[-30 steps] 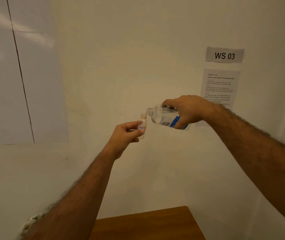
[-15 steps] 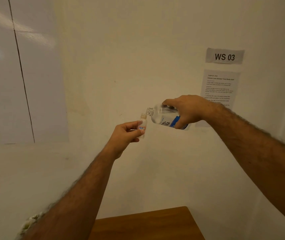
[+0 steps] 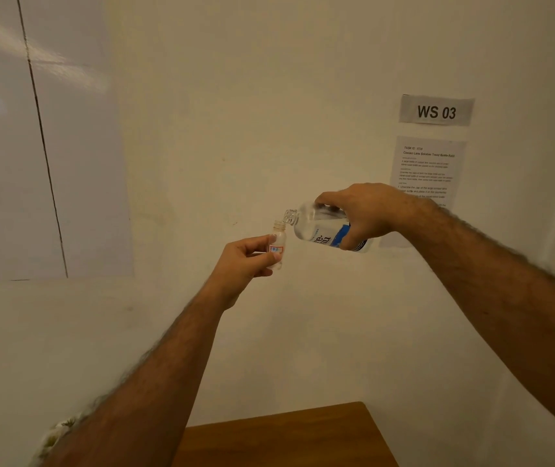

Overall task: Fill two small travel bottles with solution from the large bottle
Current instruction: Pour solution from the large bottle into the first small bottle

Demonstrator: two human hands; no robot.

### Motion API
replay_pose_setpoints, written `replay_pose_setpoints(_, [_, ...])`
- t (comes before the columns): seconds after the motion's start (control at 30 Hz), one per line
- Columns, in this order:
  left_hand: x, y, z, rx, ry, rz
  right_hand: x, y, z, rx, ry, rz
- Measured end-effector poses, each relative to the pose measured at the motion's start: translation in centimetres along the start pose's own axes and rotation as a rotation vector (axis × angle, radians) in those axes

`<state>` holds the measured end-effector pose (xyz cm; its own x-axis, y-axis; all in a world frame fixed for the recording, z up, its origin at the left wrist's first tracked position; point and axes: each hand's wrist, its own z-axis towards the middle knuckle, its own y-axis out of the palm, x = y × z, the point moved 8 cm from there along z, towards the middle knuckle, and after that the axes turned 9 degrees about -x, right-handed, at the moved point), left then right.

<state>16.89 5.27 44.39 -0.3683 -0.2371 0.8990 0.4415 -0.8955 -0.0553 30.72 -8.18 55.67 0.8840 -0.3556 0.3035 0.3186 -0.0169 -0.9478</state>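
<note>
My left hand (image 3: pixel 244 261) holds a small clear travel bottle (image 3: pixel 278 241) upright in the air, its cap off and a red-and-blue label on its side. My right hand (image 3: pixel 367 212) grips the large clear bottle (image 3: pixel 316 227) with a blue-and-white label, tipped on its side with its open mouth just above and touching the small bottle's neck. Clear liquid fills the lower part of the large bottle. A second travel bottle is not in view.
A wooden table (image 3: pixel 286 436) shows only its far corner at the bottom. Behind the hands is a cream wall with a "WS 03" sign (image 3: pixel 436 111) and a printed task sheet (image 3: pixel 426 170). A glossy white panel (image 3: pixel 16 136) covers the left wall.
Both hands hold nearly the same pose. The large bottle's mouth has dipped slightly closer onto the small bottle's neck.
</note>
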Motion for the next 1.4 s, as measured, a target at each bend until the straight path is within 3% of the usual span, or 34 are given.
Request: replay_pose_setpoints(1.4, [-0.21,0.35,0.19,0.013,-0.018,-0.013,0.06,-0.18,-0.05,-0.023,0.002,-0.018])
